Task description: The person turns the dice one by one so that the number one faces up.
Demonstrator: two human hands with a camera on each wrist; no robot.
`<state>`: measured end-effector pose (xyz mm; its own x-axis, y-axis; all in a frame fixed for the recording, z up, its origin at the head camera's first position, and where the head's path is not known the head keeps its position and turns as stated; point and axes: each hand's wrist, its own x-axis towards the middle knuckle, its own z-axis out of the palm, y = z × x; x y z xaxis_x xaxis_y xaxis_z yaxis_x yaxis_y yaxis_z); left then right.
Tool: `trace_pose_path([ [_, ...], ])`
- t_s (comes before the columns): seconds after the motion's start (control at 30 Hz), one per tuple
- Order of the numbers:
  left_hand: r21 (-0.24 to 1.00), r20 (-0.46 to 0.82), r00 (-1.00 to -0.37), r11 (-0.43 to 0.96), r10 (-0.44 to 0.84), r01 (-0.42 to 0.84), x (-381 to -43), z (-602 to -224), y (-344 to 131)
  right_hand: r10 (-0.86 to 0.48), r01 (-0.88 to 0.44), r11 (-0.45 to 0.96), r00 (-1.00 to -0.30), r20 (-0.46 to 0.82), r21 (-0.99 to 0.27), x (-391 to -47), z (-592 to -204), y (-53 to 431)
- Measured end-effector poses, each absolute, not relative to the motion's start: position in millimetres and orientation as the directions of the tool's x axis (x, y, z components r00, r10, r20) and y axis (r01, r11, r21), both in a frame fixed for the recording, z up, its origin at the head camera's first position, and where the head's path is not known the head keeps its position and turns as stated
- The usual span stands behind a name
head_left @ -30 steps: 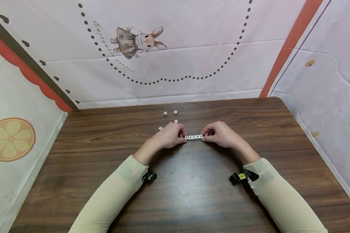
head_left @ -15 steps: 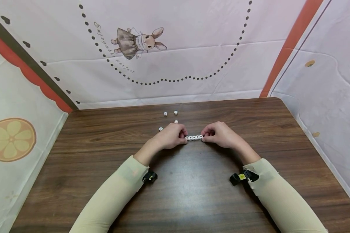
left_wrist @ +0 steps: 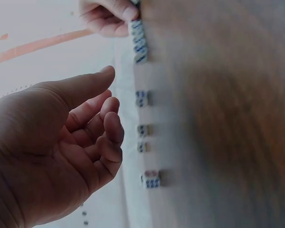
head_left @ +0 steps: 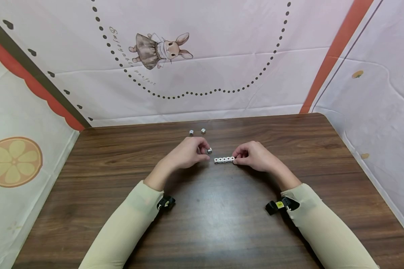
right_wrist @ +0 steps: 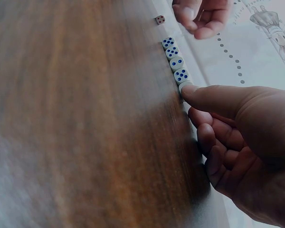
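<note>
Several white dice stand in a straight, touching row [head_left: 224, 160] on the brown table [head_left: 222, 224]. My right hand [head_left: 254, 156] is at the row's right end, thumb and fingertips bent onto the end die [right_wrist: 183, 86]. My left hand [head_left: 188, 153] hovers left of the row, thumb and fingers apart with nothing between them, as the left wrist view shows. A loose die [head_left: 210, 150] sits right by its fingertips. Blue dots show on the row's sides in the right wrist view. In the head view the left hand hides part of the tabletop behind it.
Two loose dice [head_left: 191, 132] lie near the table's far edge. In the left wrist view, another die [left_wrist: 152, 179] lies closest to the camera. A printed cloth [head_left: 222, 74] with a rabbit picture rises behind the table. Black straps [head_left: 166, 203] circle both wrists.
My left hand has let go of the row's left end and moved left, its fingers spreading. A loose die now shows beside its fingertips. The right hand has stayed at the right end.
</note>
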<state>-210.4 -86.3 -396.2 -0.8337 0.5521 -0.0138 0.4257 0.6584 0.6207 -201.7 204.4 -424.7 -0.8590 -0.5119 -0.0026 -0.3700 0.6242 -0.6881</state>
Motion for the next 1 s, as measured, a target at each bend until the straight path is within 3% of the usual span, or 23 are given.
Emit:
trace_pose_path([
  [0.5,0.628,0.000,-0.907,0.706,0.420,0.327,-224,-384,-147,-0.510,-0.360,0.626,-0.860,-0.014,-0.691,-201,-425,204],
  [1.0,0.555,-0.058,-0.903,0.765,0.427,0.326,-232,-416,-154,-0.512,-0.360,0.625,-0.859,-0.017,-0.693,-200,-424,205],
])
